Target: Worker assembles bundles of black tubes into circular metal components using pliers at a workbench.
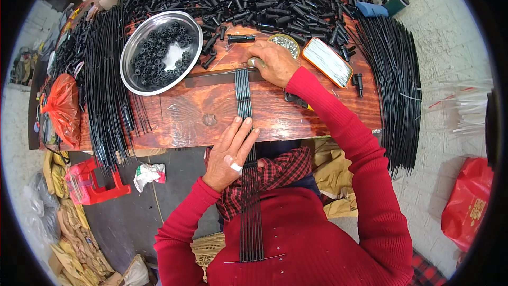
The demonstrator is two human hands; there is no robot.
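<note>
A flat row of thin black rods [252,233] runs from the tabletop over its near edge and down across my lap. My left hand [231,153] lies on the row at the table edge, fingers stretched out; white tape wraps one finger. At the rods' far ends, my right hand [272,63] is closed with its fingertips pinched together; what they hold is too small to make out. Beneath those ends a dark flat bar [209,79] lies across the table. A thin wire [275,257] crosses the rods' near ends.
A metal bowl [125,71] of small black rings stands at left. A round tin [286,45] of small shiny pieces and a tray of white pins [328,62] sit right. Black tubular parts [286,8] heap the back; rod bundles [394,85] hang over the right and left sides.
</note>
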